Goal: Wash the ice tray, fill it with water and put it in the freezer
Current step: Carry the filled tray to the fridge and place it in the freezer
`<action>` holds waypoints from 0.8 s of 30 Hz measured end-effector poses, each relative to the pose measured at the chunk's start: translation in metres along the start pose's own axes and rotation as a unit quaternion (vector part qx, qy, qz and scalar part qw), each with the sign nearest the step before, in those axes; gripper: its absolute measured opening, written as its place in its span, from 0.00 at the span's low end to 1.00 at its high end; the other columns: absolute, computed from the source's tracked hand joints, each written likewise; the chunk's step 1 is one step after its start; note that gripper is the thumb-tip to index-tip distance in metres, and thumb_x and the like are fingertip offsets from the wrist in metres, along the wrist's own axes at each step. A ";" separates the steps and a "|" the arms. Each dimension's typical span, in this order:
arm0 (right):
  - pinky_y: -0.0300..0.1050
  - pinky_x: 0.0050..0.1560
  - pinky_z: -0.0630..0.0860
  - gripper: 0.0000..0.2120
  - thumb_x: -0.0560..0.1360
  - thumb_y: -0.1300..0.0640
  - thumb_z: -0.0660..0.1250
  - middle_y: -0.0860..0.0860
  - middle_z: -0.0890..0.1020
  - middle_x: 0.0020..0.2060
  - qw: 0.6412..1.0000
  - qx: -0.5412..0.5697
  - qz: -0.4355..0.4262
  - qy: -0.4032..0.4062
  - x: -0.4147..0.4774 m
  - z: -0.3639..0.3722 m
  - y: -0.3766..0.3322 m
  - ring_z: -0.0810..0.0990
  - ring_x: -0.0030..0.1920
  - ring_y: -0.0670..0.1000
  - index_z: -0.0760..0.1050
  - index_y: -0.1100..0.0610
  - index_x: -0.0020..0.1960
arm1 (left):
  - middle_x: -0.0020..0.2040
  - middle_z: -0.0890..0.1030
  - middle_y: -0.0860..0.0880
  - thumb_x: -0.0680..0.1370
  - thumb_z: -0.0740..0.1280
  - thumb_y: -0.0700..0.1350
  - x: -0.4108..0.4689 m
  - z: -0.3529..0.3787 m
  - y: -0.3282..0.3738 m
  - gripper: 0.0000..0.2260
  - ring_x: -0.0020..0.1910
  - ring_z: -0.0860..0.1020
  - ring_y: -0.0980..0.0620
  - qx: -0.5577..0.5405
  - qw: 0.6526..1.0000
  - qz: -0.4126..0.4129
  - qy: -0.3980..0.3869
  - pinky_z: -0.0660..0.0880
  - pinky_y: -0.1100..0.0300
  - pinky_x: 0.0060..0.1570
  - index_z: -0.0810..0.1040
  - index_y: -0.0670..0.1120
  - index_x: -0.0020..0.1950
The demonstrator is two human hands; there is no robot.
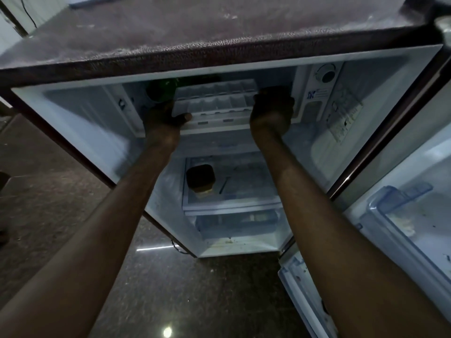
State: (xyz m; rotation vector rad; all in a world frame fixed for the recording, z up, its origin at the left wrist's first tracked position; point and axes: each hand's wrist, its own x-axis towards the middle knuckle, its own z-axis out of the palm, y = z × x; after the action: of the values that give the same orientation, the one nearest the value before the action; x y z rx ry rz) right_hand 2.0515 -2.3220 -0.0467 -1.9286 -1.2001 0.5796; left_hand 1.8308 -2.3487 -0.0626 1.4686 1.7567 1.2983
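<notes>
Left hand (166, 118), right hand (272, 111) clamp ends of ice tray (214, 100); long axis left-right, level, cells up, at freezer (136, 111) mouth.

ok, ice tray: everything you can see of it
The ice tray is a pale, translucent plastic piece with two rows of rectangular cells. It sits roughly level at the mouth of the freezer compartment, at the top of the open fridge. The left hand grips its left end, thumb on the front edge; the right hand holds its right end. Whether the cells hold water cannot be told.
</notes>
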 end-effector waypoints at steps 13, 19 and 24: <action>0.59 0.80 0.58 0.28 0.86 0.49 0.59 0.59 0.64 0.81 0.911 -0.264 -0.317 0.013 -0.108 -0.023 0.036 0.62 0.81 0.60 0.62 0.60 0.82 | 0.83 0.60 0.41 0.86 0.61 0.53 -0.125 -0.009 0.041 0.29 0.83 0.56 0.43 0.277 0.953 0.122 0.012 0.58 0.52 0.80 0.59 0.41 0.83; 0.63 0.81 0.55 0.29 0.86 0.49 0.57 0.60 0.61 0.82 0.873 -0.324 -0.361 -0.057 -0.198 -0.120 0.018 0.58 0.82 0.62 0.59 0.61 0.82 | 0.85 0.49 0.40 0.87 0.52 0.59 -0.223 -0.042 0.106 0.32 0.84 0.45 0.42 0.373 0.902 0.202 -0.078 0.55 0.43 0.81 0.53 0.39 0.84; 0.60 0.82 0.50 0.29 0.86 0.48 0.54 0.60 0.58 0.83 0.861 -0.345 -0.368 -0.056 -0.225 -0.195 0.014 0.55 0.83 0.62 0.57 0.61 0.83 | 0.85 0.48 0.40 0.87 0.56 0.56 -0.278 -0.058 0.155 0.32 0.84 0.45 0.41 0.372 0.903 0.196 -0.083 0.50 0.44 0.82 0.51 0.39 0.84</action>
State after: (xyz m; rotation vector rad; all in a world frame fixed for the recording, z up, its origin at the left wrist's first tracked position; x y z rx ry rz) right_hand 2.0968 -2.5989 0.0535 -1.7449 -2.2842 -0.1950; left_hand 1.9336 -2.6358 0.0460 2.3700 2.0100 0.6205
